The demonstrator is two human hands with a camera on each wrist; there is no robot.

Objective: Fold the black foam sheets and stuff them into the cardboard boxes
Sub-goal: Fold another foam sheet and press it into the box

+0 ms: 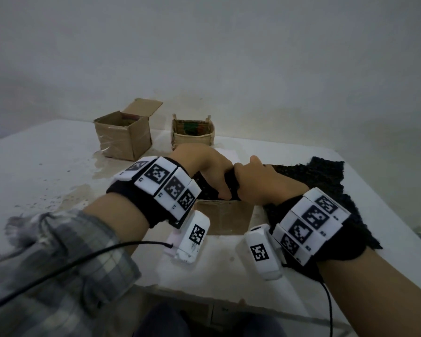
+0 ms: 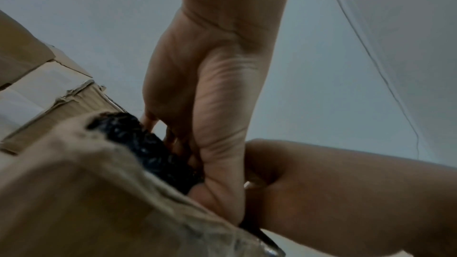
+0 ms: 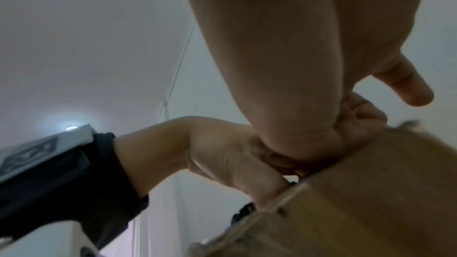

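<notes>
A folded black foam sheet (image 1: 230,181) stands in the open near cardboard box (image 1: 225,216) at the table's middle. My left hand (image 1: 218,188) reaches down into the box, fingers and thumb around the foam roll (image 2: 148,144). From the right, my right hand (image 1: 240,183) grips the roll's top, thumb raised. The box wall (image 2: 74,192) fills the left wrist view's lower left. In the right wrist view both hands meet at the box rim (image 3: 371,192), where a bit of foam (image 3: 243,210) peeks out. Another black foam sheet (image 1: 323,176) lies flat under my right forearm.
Two more cardboard boxes stand at the back of the white table (image 1: 34,166): one with a raised flap (image 1: 124,135) and a shorter one (image 1: 192,133) beside it. A wall rises close behind them. The table's front edge runs just below my wrists.
</notes>
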